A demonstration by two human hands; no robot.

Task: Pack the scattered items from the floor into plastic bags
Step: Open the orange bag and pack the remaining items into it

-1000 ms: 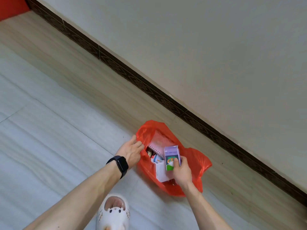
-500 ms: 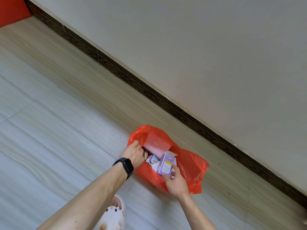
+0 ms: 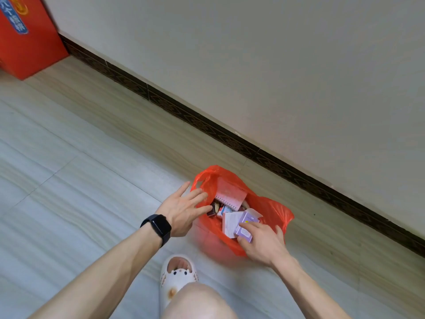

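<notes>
Purple box now sits down inside the red bag, beside the pink notebook. Right hand still pinches it. Left hand has let go of the bag's edge, fingers spread wide. Nearly packed.

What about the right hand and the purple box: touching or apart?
Touching. The head view shows the right hand pinching the purple box between thumb and finger, inside the red bag.

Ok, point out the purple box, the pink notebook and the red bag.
purple box (image 3: 244,231): head view, front label face.
pink notebook (image 3: 230,194): head view, cover middle.
red bag (image 3: 274,210): head view, right wall.
</notes>
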